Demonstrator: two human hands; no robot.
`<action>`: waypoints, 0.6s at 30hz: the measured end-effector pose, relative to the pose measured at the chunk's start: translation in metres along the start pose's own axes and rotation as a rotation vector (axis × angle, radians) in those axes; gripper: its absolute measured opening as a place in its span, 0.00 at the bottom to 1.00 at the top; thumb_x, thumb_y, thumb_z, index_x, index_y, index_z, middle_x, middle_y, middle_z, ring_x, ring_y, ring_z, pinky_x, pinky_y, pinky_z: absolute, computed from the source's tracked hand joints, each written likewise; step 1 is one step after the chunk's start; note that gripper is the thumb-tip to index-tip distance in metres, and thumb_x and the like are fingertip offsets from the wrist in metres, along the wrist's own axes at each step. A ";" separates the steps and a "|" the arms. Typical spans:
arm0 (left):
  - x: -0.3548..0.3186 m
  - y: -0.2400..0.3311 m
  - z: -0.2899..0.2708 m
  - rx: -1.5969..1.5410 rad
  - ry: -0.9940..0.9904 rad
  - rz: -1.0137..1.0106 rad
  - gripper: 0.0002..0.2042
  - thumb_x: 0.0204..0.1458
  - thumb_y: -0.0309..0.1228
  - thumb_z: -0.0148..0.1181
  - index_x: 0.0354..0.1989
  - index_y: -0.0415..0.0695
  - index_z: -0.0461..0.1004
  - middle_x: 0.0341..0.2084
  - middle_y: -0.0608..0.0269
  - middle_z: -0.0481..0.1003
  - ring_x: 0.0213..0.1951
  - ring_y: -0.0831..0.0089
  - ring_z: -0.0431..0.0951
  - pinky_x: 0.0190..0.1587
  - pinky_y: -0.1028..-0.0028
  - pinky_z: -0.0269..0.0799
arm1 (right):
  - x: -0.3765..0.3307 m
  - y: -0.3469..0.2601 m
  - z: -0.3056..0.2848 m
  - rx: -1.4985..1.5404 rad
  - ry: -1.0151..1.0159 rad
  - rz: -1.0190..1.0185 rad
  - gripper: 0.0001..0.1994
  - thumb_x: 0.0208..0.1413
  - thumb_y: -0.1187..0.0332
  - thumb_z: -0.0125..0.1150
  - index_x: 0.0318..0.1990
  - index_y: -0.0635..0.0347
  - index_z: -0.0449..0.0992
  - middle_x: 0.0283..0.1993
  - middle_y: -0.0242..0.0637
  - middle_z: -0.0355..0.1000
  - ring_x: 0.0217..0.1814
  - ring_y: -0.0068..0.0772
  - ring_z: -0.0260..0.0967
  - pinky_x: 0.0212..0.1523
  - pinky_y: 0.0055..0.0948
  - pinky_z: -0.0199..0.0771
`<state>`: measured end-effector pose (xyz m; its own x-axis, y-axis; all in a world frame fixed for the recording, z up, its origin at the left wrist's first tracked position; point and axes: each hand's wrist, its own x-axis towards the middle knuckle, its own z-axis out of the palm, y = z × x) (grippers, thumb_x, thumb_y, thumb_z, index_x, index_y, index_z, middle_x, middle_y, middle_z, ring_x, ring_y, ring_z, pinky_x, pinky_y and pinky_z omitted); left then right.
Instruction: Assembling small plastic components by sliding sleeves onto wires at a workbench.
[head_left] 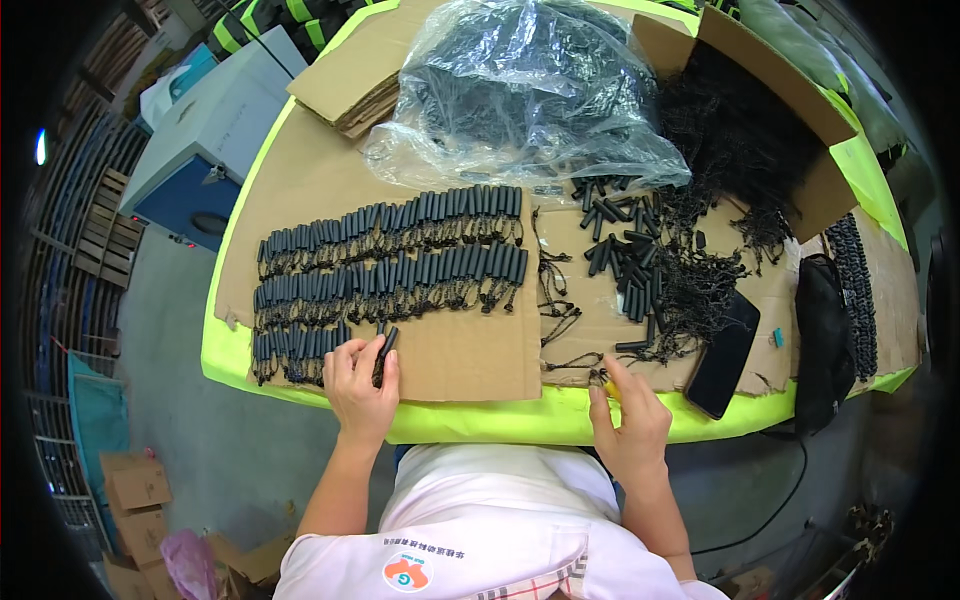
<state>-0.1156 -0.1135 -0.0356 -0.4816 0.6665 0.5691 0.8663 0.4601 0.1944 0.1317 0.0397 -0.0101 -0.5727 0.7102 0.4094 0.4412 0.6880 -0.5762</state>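
Black plastic tube with a cord tail (384,352) sits under our left hand (362,385), fingers closed lightly on it, at the end of the third row on the brown cardboard sheet (470,355). Its long axis runs away from us, tilted slightly right, like the rows. Right hand (628,415) pinches a small yellow-tipped piece (610,385) at the tabletop (500,420) edge; loose tubes (625,260) lie beyond it.

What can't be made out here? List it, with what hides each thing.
Head view only:
- What the right hand pinches: too small, covered by its fingers.
- Contents of the plastic bag: blurred by crinkled, shiny film.
- Inside of the cardboard box: a dark tangle, no single piece distinct.
- Tube under the left hand: lower end hidden by fingers.
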 end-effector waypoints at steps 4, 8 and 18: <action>-0.008 -0.006 0.000 0.000 -0.031 -0.025 0.10 0.39 0.26 0.61 0.34 0.42 0.74 0.26 0.61 0.68 0.29 0.65 0.68 0.33 0.69 0.63 | 0.000 -0.002 0.001 0.029 -0.003 -0.002 0.20 0.43 0.74 0.61 0.47 0.61 0.69 0.24 0.38 0.66 0.21 0.37 0.65 0.20 0.31 0.65; -0.013 -0.018 0.001 0.049 0.036 -0.044 0.09 0.40 0.25 0.60 0.33 0.41 0.73 0.26 0.61 0.68 0.29 0.64 0.69 0.33 0.67 0.64 | 0.000 -0.001 0.000 0.032 -0.011 0.023 0.19 0.43 0.75 0.60 0.47 0.62 0.69 0.26 0.39 0.68 0.22 0.37 0.66 0.21 0.31 0.66; -0.010 -0.017 -0.002 0.142 0.046 -0.058 0.09 0.40 0.27 0.61 0.32 0.41 0.72 0.23 0.64 0.66 0.27 0.67 0.68 0.30 0.68 0.61 | -0.001 0.003 0.000 0.019 0.009 0.003 0.18 0.43 0.75 0.60 0.46 0.62 0.70 0.26 0.40 0.68 0.22 0.39 0.66 0.21 0.31 0.66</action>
<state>-0.1256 -0.1296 -0.0429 -0.5212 0.6102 0.5967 0.8082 0.5775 0.1154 0.1332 0.0411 -0.0118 -0.5649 0.7137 0.4142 0.4299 0.6830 -0.5905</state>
